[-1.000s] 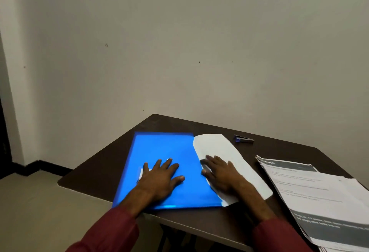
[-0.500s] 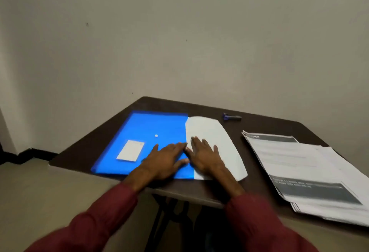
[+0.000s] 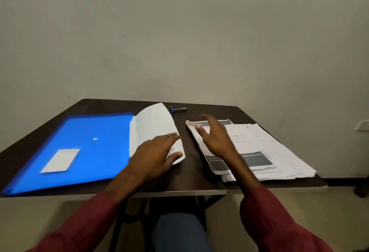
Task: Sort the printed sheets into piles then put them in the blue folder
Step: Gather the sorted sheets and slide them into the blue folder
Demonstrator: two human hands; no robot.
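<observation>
The sheets (image 3: 265, 148) lie in a loose stack on the right half of the table (image 3: 192, 173), edges fanned out, the top page printed with dark bands at its far and near ends. My right hand (image 3: 216, 139) is over the stack's left part, fingers spread and relaxed, gripping nothing; I cannot tell whether the fingertips touch the paper. The folder (image 3: 83, 148) lies flat on the left half of the table, well apart from the stack, its near left corner at the table's edge. Its white flap (image 3: 153, 126) is folded open to the right and curls up at the far end. My left hand (image 3: 154, 156) rests flat on the flap's near part, fingers straight and pointing right, pressing it down without curling round it. On the folder's blue face sit a white label (image 3: 60, 161) and a small white snap (image 3: 95, 139). A stapler (image 3: 178, 109) lies near the far edge, just beyond the flap. A strip of bare table separates flap and stack. Both my sleeves (image 3: 279, 221) are dark red.
</observation>
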